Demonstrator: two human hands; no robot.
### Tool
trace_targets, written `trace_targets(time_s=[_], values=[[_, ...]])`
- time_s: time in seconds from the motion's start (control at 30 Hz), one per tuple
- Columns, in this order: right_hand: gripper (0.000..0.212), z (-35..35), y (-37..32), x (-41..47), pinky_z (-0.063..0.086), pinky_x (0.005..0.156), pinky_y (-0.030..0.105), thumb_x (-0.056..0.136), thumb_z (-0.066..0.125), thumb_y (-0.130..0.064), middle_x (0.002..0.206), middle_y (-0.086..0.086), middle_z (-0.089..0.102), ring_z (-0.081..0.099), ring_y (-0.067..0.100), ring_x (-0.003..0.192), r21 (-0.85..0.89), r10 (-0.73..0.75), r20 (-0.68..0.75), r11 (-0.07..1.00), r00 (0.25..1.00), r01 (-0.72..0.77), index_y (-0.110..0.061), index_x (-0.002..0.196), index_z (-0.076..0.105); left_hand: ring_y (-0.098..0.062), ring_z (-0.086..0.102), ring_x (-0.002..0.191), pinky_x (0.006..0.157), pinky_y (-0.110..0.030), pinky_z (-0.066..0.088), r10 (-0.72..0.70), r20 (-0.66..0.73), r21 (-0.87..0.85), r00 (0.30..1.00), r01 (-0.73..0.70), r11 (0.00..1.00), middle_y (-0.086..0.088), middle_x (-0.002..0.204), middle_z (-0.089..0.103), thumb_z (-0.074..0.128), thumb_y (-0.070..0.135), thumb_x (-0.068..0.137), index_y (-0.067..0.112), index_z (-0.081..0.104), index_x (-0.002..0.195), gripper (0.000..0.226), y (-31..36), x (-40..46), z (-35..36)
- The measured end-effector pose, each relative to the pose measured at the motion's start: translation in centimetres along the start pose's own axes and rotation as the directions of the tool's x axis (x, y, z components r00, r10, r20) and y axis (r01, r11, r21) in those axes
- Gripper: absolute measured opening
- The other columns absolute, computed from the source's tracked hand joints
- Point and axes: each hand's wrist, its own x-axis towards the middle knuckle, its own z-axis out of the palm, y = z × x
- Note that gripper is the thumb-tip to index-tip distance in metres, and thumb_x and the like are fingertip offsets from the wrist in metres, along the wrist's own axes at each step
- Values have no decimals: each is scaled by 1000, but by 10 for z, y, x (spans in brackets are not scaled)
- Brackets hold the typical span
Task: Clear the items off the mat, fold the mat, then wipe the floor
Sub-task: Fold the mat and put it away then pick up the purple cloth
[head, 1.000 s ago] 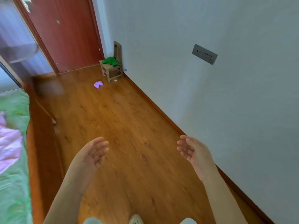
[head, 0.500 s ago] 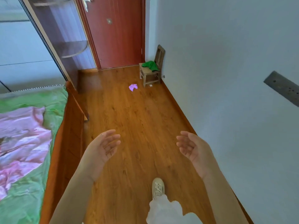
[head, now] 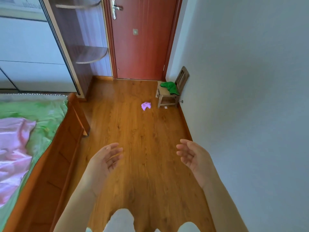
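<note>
Since a second ago our view has swung left and lifted: the door now stands straight ahead, more of the bed shows, and the wall socket has slid out of sight.

From the head camera, the only view, our left hand and right hand hang side by side above the floor, palms turned toward each other. Each grip is wide and holds nothing.

No mat shows anywhere here, so we judge the clearing and folding done and the wiping next. A crumpled purple cloth lies on the boards well ahead of both grips, between them and the door, just beside the small wooden chair. A green cloth is draped on the chair seat. Both lie a little to the right of our midline, so the right grip is somewhat nearer. The purple cloth is a loose lump with no clear long axis; any approach angle should do once we walk up to it.
</note>
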Motion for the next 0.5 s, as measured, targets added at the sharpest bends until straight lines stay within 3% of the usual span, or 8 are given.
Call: trace_targets(time_s=[0.17,0.33,0.5], values=[[22,31,-14,91,55,72,23,94,50,-23,98,8,70,67,22,90,-13,9,10,1000,1000,-9,-13,105,66,-20,64,96,78,-28,53,-12,-62,-14,998,12,1000,-6,102,69,39,24,98,14,62,109,27,26,87,2],[21,75,-35,193,56,71,22,95,49,-22,96,6,71,68,21,89,23,-1,-17,1000,1000,2,-14,105,66,-21,61,93,82,-31,45,9,-57,-37,998,-11,999,-2,89,72,34,18,99,14,62,100,28,76,197,4],[22,123,-61,280,55,69,21,96,48,-22,97,7,70,68,16,85,52,12,-13,999,1000,-11,-14,107,65,-18,59,104,94,-33,41,-11,30,1,999,11,1000,-5,111,65,37,25,98,17,60,111,28,137,299,4]])
